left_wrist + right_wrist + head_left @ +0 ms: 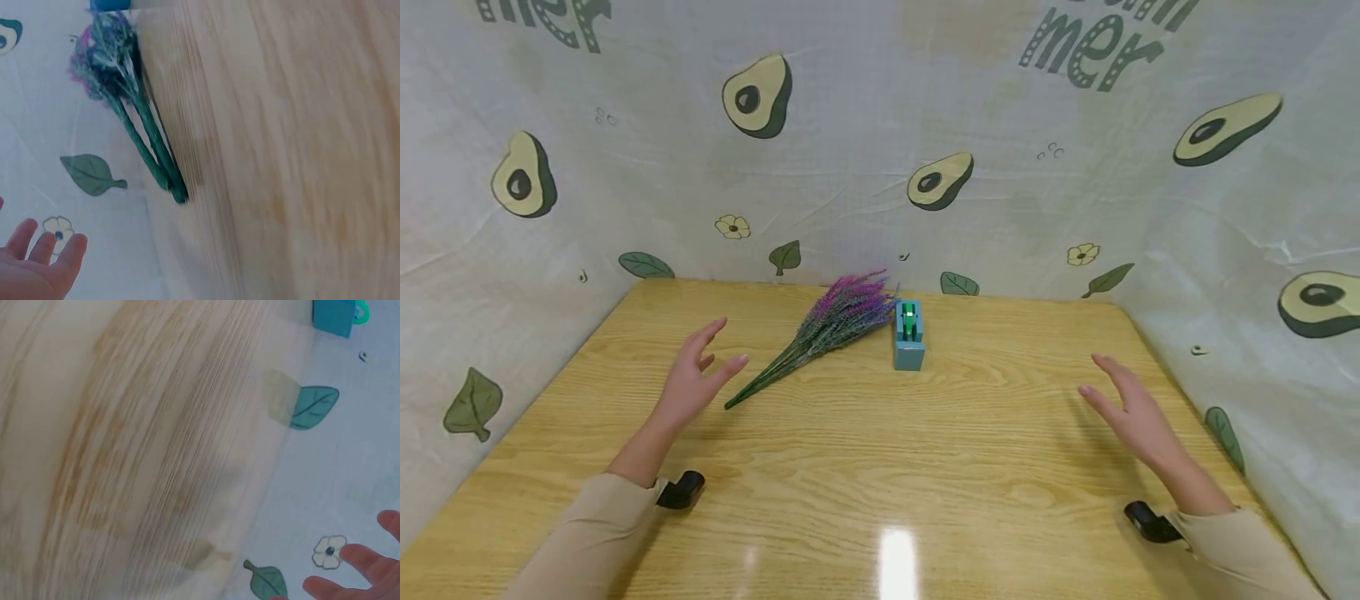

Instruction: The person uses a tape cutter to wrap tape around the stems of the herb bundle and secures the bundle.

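A bunch of artificial lavender (pixel 842 317) with pink and purple heads and green stems lies slantwise on the table (pixel 880 450). Its heads are close to a small blue tape dispenser (pixel 909 357) with a green wheel in it. My left hand (pixel 691 382) hovers over the left side of the table, near the stem ends, holding nothing. Over at the right, my right hand (pixel 1138 421) is also raised and holds nothing, its thumb and fingers apart. In the left wrist view the stems (pixel 150 144) show in front of the left fingers.
A pale cloth (pixel 850 225) printed with avocados and leaves hangs behind the table and along both sides. Each wrist carries a black camera, one at the left sleeve (pixel 682 490) and one at the right sleeve (pixel 1152 522). Light reflects off the table's near part.
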A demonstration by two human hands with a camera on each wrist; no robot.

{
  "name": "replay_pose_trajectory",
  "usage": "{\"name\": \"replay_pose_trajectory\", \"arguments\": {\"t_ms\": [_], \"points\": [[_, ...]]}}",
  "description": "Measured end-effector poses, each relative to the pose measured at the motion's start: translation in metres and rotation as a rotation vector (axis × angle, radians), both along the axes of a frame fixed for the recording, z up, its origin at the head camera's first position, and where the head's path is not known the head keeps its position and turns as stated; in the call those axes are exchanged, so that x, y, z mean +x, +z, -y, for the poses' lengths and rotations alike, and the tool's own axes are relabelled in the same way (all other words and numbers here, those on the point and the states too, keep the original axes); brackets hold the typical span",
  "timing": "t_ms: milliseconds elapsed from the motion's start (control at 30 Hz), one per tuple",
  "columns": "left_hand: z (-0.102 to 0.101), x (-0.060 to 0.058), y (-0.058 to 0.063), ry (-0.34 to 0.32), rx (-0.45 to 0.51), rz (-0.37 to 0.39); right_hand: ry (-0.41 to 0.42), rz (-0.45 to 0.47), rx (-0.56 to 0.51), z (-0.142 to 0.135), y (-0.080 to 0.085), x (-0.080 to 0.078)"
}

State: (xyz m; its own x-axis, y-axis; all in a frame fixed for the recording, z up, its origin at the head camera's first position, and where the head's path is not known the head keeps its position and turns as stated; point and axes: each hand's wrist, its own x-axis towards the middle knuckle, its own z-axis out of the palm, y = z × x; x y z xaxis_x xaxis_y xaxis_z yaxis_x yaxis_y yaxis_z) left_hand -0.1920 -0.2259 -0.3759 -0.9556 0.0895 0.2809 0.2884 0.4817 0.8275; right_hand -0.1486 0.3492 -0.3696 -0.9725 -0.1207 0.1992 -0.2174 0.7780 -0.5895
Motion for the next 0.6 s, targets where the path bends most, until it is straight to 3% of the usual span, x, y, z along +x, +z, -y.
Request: {"name": "replay_pose_trajectory", "arguments": {"t_ms": [600], "points": [[-0.044,-0.013,-0.006,-0.081,0.106,0.148,0.029,-0.012,-0.077,0.029,-0.008,-0.010]]}}
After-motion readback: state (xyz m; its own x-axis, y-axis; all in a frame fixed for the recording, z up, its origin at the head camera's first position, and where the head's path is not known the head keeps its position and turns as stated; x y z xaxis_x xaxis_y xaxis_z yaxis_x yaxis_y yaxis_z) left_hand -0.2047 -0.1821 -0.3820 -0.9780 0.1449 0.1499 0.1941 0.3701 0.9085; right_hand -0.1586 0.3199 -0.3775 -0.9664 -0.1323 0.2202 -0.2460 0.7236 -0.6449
